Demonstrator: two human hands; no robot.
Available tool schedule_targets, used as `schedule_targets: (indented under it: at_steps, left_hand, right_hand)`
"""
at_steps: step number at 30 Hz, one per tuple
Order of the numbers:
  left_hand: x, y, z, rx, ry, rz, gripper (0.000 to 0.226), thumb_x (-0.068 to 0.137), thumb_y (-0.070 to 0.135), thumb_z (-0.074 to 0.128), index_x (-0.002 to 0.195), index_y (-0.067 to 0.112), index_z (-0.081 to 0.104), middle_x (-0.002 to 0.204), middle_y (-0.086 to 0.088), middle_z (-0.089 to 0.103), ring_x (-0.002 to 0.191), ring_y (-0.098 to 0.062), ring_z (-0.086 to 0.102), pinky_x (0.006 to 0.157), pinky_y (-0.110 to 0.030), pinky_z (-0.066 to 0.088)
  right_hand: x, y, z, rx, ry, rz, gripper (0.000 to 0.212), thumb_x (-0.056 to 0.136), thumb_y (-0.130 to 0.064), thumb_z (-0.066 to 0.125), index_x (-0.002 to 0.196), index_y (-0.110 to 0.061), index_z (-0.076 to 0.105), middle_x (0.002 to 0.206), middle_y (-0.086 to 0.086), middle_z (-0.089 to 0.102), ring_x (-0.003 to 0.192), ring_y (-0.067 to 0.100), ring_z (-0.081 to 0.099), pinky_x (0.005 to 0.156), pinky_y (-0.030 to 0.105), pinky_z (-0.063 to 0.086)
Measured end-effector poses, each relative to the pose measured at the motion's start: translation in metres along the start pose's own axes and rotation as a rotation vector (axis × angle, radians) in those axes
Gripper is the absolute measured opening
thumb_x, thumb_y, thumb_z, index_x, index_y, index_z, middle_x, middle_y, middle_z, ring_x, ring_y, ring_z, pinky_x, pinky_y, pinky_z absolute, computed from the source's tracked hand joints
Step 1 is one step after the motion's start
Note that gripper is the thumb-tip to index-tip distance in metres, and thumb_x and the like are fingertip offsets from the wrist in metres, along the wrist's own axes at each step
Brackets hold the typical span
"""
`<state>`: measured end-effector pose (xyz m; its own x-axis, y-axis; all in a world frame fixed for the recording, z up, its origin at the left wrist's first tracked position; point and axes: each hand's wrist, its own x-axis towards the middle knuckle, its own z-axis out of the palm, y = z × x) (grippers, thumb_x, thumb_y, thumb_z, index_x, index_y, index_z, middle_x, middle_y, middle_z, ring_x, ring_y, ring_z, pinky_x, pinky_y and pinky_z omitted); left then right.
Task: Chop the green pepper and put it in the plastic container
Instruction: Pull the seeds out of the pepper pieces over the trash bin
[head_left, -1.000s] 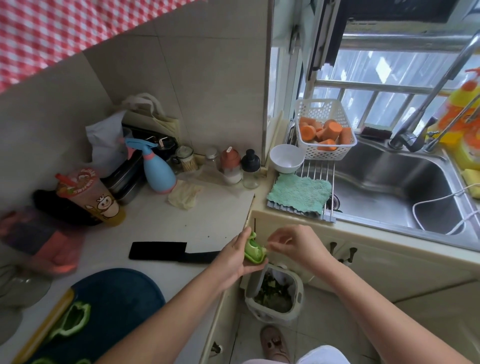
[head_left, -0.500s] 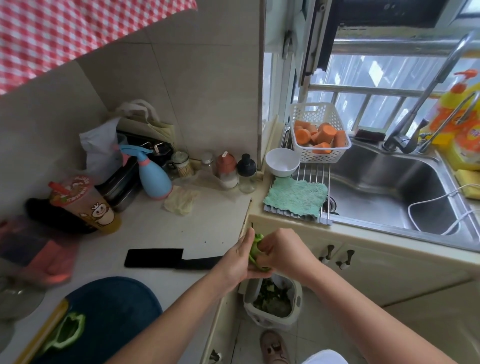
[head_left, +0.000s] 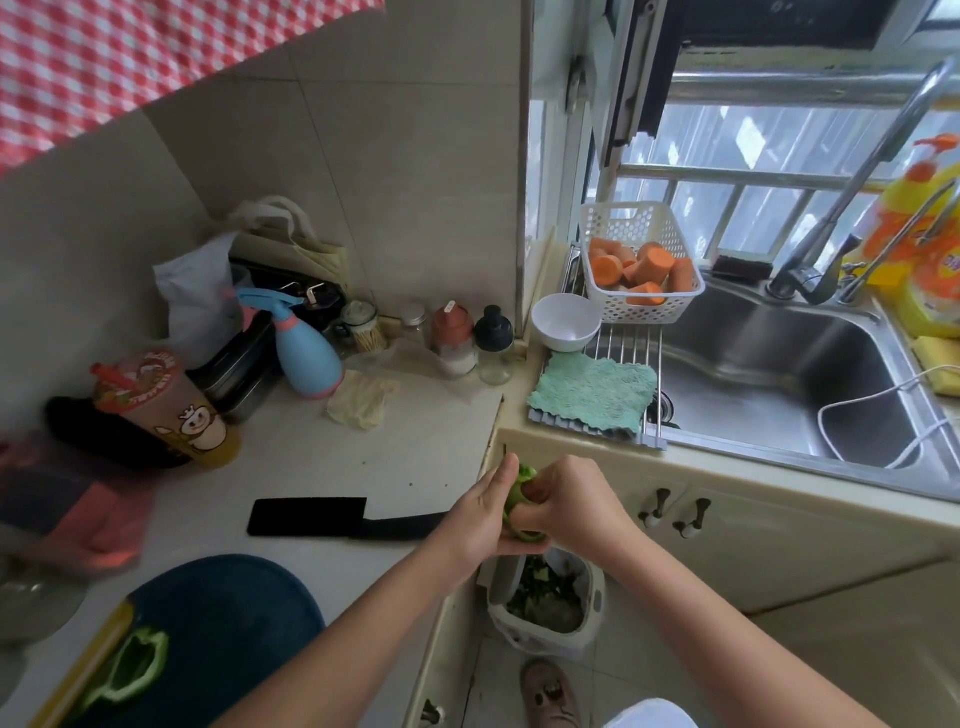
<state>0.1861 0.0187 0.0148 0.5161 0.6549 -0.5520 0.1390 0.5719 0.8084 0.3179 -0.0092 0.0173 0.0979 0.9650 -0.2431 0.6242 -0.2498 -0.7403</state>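
Both arms are reaching up from the bottom of the frame and meeting just below the middle. The left hand (head_left: 480, 514) is holding a green pepper piece (head_left: 517, 496) from the left side. Its thumb is pointing up along the piece and its other fingers are curling under it. The right hand (head_left: 566, 506) is coming in from the right with a bent wrist. Its fingers are curling tight into the pepper piece, and the fingertips are hiding inside, so I cannot tell how far they are going.

The pepper piece is sitting in the air between the two hands, just past the edge of the counter (head_left: 322, 457). A small bin (head_left: 595, 597) with green scraps in it is standing on the floor right under the hands.

A black knife (head_left: 332, 517) is lying flat on the counter, just left of the left hand. In the lower left of the frame, a pepper half (head_left: 132, 665) is lying on a dark blue cutting board (head_left: 234, 613). A white basket (head_left: 623, 223) with orange chunks is sitting right of the middle, higher up, beside the sink (head_left: 779, 384).
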Motion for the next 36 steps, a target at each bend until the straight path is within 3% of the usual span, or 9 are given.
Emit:
schedule_targets:
  at_steps: [5,12,17,20,22,25,29,31,36]
  left_hand:
    - [-0.003,0.005,0.002,0.054,-0.002,-0.005,0.054,0.087,0.055,0.038,0.121,0.016,0.052,0.115,-0.012,0.062,0.096,-0.026,0.068,0.084,-0.04,0.056]
    - [-0.001,0.004,-0.002,0.109,-0.006,-0.038,0.048,0.096,0.047,0.036,0.118,0.007,0.052,0.111,-0.022,0.064,0.09,-0.032,0.069,0.082,-0.04,0.057]
    - [0.002,0.001,-0.003,0.142,0.028,-0.027,0.05,0.097,0.047,0.033,0.118,0.005,0.051,0.107,-0.024,0.064,0.084,-0.033,0.07,0.069,-0.033,0.059]
    - [0.004,0.001,-0.004,0.183,0.032,-0.017,0.049,0.097,0.048,0.032,0.116,0.006,0.05,0.104,-0.022,0.065,0.079,-0.031,0.07,0.067,-0.032,0.059]
    - [0.005,0.0,-0.004,0.219,0.033,-0.001,0.048,0.097,0.048,0.032,0.114,0.007,0.05,0.098,-0.019,0.064,0.074,-0.027,0.07,0.068,-0.033,0.059]
    - [0.009,0.001,-0.004,0.186,0.07,-0.012,0.051,0.096,0.049,0.033,0.109,0.004,0.053,0.094,-0.019,0.062,0.074,-0.028,0.068,0.069,-0.039,0.059]
    - [0.012,0.003,-0.005,0.11,0.133,-0.058,0.05,0.097,0.047,0.032,0.099,0.002,0.055,0.088,-0.018,0.06,0.071,-0.029,0.065,0.055,-0.037,0.058]
    - [0.01,0.0,-0.009,0.086,0.124,-0.08,0.048,0.099,0.045,0.031,0.097,0.003,0.053,0.09,-0.017,0.058,0.067,-0.027,0.064,0.048,-0.031,0.054]
    - [0.007,-0.013,-0.021,0.1,0.141,0.021,0.042,0.099,0.039,0.03,0.114,0.004,0.049,0.102,-0.012,0.058,0.077,-0.027,0.066,0.061,-0.033,0.056]
  right_hand:
    - [-0.002,0.0,-0.002,0.135,-0.018,0.06,0.014,0.068,-0.012,0.068,0.065,0.001,0.067,0.06,0.02,0.064,0.041,0.01,0.044,0.04,0.023,0.038]
    - [-0.004,0.002,-0.007,0.27,-0.102,0.16,0.014,0.074,-0.01,0.066,0.065,-0.001,0.069,0.051,0.004,0.048,0.044,0.012,0.031,0.04,0.02,0.026]
    - [-0.006,0.007,-0.011,0.41,-0.157,0.156,0.01,0.082,-0.012,0.068,0.083,-0.012,0.078,0.074,0.012,0.071,0.061,0.01,0.057,0.062,0.027,0.05]
    - [-0.006,0.009,-0.015,0.428,-0.184,0.155,0.01,0.083,-0.013,0.07,0.089,-0.012,0.078,0.081,0.007,0.074,0.068,0.005,0.064,0.068,0.016,0.052]
    - [-0.004,0.008,-0.017,0.344,-0.174,0.117,0.012,0.082,-0.015,0.072,0.092,-0.012,0.077,0.079,0.0,0.074,0.068,0.001,0.066,0.065,0.012,0.051]
    - [-0.004,0.004,-0.017,0.076,-0.081,-0.011,0.015,0.084,-0.018,0.069,0.098,-0.015,0.075,0.086,-0.003,0.073,0.076,0.005,0.067,0.072,0.022,0.055]
    - [-0.005,0.0,-0.012,-0.269,0.117,-0.269,0.014,0.088,-0.017,0.064,0.095,-0.014,0.076,0.083,0.006,0.071,0.075,0.02,0.064,0.075,0.036,0.052]
    - [-0.002,0.002,-0.018,-0.288,0.189,-0.263,0.017,0.09,-0.02,0.063,0.097,-0.012,0.076,0.086,0.005,0.073,0.076,0.02,0.067,0.08,0.033,0.054]
    - [0.005,0.013,-0.032,-0.399,0.05,-0.197,0.024,0.094,-0.023,0.055,0.098,-0.01,0.074,0.096,0.005,0.074,0.084,0.017,0.068,0.085,0.03,0.054]
